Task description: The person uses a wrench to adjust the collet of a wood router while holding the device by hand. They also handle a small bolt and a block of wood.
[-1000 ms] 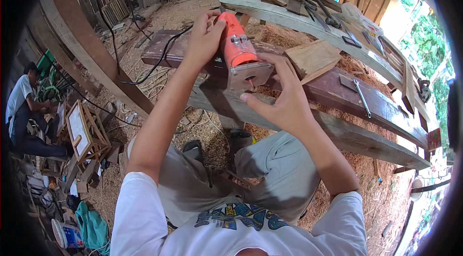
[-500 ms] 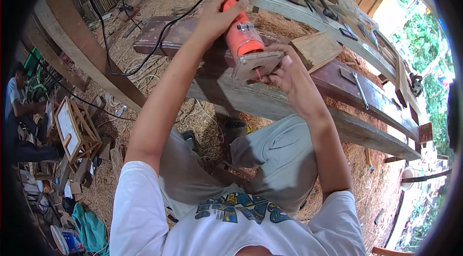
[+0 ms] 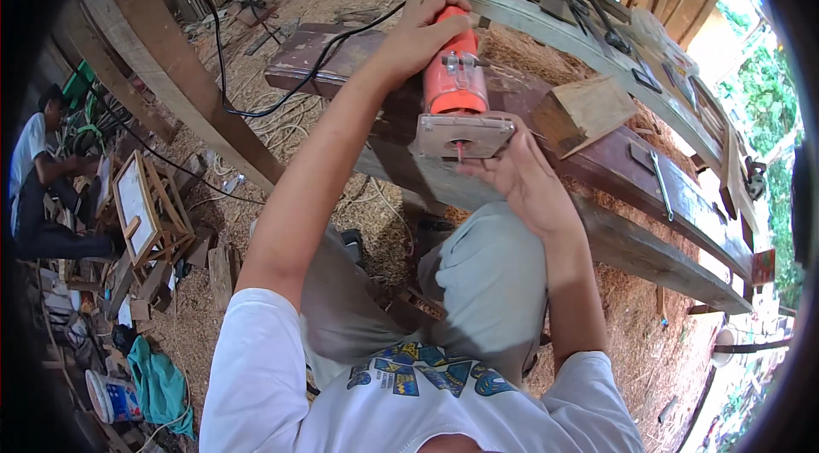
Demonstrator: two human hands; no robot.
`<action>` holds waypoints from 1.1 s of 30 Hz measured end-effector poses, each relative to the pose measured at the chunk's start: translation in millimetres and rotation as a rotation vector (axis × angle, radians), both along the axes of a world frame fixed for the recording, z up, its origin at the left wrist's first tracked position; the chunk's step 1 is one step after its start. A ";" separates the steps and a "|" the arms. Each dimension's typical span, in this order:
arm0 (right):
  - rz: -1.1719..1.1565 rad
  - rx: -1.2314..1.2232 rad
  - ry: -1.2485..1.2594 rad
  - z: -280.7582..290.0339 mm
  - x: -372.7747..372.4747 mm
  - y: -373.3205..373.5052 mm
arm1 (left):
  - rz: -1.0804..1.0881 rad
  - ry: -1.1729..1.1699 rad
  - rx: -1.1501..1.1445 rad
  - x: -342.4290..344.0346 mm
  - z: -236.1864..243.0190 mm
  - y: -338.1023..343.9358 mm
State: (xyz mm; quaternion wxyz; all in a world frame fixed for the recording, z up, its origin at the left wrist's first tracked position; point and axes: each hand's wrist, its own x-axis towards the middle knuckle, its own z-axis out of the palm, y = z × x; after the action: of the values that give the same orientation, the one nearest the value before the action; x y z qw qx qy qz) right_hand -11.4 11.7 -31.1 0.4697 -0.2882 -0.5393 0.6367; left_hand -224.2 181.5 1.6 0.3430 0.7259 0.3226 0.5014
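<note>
In the head view, our left hand (image 3: pixel 433 31) wraps its grip closed around the upper end of the orange power tool (image 3: pixel 457 73), just above the centre of the frame; the tool leans with its square base plate (image 3: pixel 431 139) toward us, and a thin reddish bit (image 3: pixel 461 151) pokes out through the plate's opening; our right hand (image 3: pixel 536 188) sits just right of centre, its grip half curled by the plate's right corner and below the bit; we cannot tell whether it pinches either one.

Behind the tool, the dark brown bench (image 3: pixel 610 165) slants from upper left to right of the frame; on it we see a wooden block (image 3: pixel 597 112) right of the tool and a wrench (image 3: pixel 662 186) farther right; a black cord (image 3: pixel 223 82) loops through the upper left; at the left edge a co-worker (image 3: pixel 47 171) sits near a wooden frame with a white panel (image 3: pixel 141 201); a teal cloth (image 3: pixel 158 385) lies at lower left.
</note>
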 end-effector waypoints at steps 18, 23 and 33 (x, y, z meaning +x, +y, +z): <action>0.166 -0.481 0.222 42.8 -16.0 17.4 | -0.117 -0.081 0.008 -2.5 -2.0 5.9; 0.261 -0.534 0.132 44.2 -11.3 19.9 | -0.066 -0.024 0.038 -0.4 -1.8 3.7; 0.248 -0.441 0.034 43.5 -19.1 20.4 | -0.205 -0.185 -0.111 1.1 -5.7 11.5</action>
State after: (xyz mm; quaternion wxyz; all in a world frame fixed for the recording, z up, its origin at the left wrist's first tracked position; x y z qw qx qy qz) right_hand -30.5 32.1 12.4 0.3230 -0.3044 -0.4107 0.7964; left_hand -223.2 193.0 -4.1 0.4602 0.6855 0.2411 0.5100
